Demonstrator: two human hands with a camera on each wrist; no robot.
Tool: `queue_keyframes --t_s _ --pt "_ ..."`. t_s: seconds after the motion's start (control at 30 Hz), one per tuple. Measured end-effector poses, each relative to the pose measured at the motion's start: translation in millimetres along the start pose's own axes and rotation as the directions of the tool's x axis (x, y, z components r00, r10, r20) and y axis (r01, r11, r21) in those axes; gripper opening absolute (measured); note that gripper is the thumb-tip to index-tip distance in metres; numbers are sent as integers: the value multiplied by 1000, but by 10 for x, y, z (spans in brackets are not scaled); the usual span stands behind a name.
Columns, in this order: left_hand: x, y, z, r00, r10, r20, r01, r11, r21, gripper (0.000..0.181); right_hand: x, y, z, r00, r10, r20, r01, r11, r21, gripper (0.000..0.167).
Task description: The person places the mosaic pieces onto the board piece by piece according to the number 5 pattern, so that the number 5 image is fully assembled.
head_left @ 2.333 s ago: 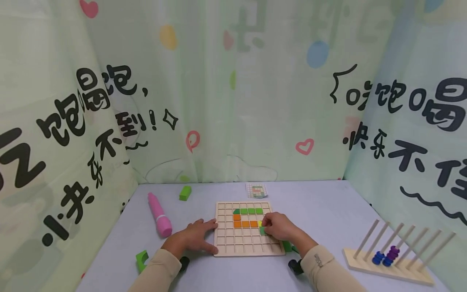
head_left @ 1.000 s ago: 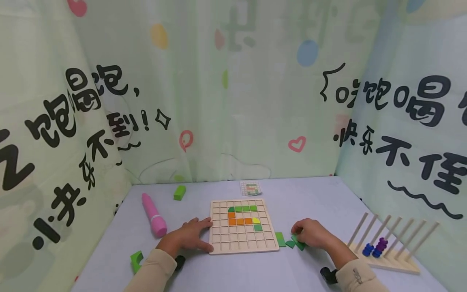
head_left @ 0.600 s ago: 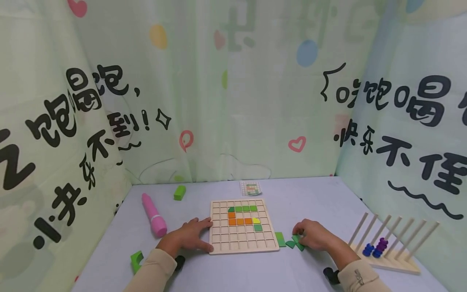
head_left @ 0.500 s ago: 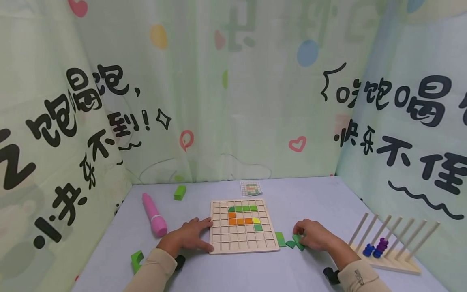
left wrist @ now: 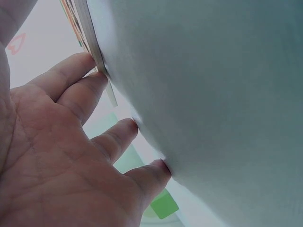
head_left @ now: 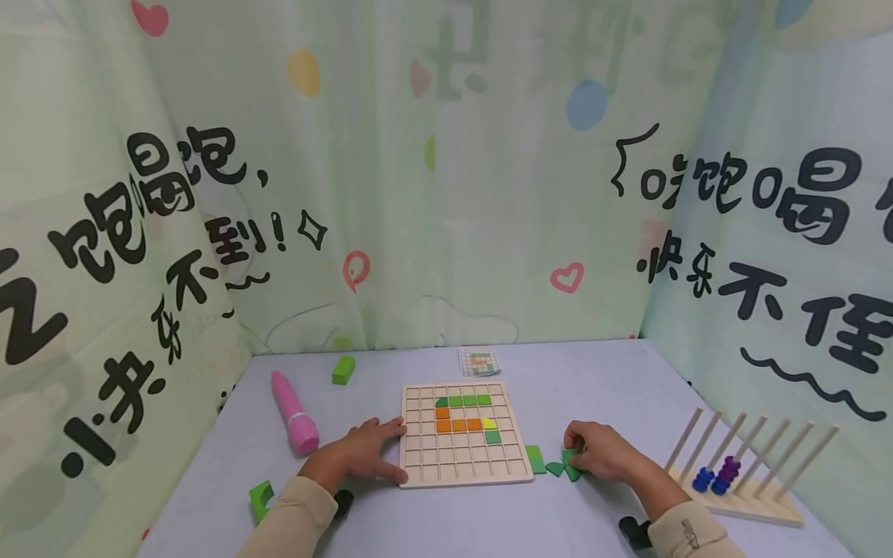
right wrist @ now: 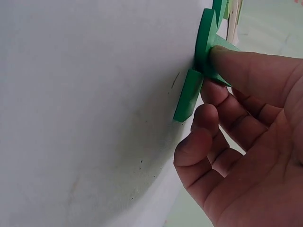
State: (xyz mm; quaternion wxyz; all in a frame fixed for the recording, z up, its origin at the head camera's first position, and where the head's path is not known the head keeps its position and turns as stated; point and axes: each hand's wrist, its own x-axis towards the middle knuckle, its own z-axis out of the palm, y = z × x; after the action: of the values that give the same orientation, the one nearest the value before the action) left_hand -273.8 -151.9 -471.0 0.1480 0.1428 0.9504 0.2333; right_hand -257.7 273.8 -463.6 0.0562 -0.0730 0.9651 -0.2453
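Observation:
In the head view, my left hand (head_left: 360, 452) lies at the left edge of a wooden grid board (head_left: 449, 465), fingers spread and touching its side. Green and orange squares (head_left: 459, 425), a yellow piece (head_left: 490, 423) and a dark green corner piece (head_left: 443, 401) sit in the grid. Right of the board, my right hand (head_left: 601, 451) pinches a green flat piece (right wrist: 205, 40) with thumb and fingertips, low over the table. A second green piece (right wrist: 188, 96) lies against it; the fingers partly hide the group.
Beside the board lie a green square (head_left: 536, 459) and a small green piece (head_left: 554, 468). A pattern card (head_left: 479, 361) is behind it. Pink bottle-shaped object (head_left: 296, 415) and green blocks (head_left: 343, 370) are at left; a peg stand (head_left: 749, 492) with blue and purple beads is at right.
My right hand has left the board and moved right to the loose green pieces, where it shifts them slightly. My left hand stays at the board's left edge.

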Motion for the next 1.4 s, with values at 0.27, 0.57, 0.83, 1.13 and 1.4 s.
queue_keyframes --t_s 0.27,0.57,0.83,1.13,1.4 --pt "2 -7 13 1000 -10 5 10 1000 -1 90 39 40 13 1000 4 9 -5 996 88 15" --pt "16 -23 31 1000 -18 15 18 1000 -4 90 113 -84 42 1000 11 -19 -8 988 152 11" --pt "38 -35 26 1000 -14 14 14 1000 -12 90 244 -405 124 999 -36 -3 36 970 242 12" --pt "47 -25 19 1000 -18 9 18 1000 -10 90 330 -691 294 991 -118 58 98 958 270 11" --pt "25 -18 14 1000 -3 6 3 1000 -5 89 375 -777 390 982 -167 91 142 962 232 8"
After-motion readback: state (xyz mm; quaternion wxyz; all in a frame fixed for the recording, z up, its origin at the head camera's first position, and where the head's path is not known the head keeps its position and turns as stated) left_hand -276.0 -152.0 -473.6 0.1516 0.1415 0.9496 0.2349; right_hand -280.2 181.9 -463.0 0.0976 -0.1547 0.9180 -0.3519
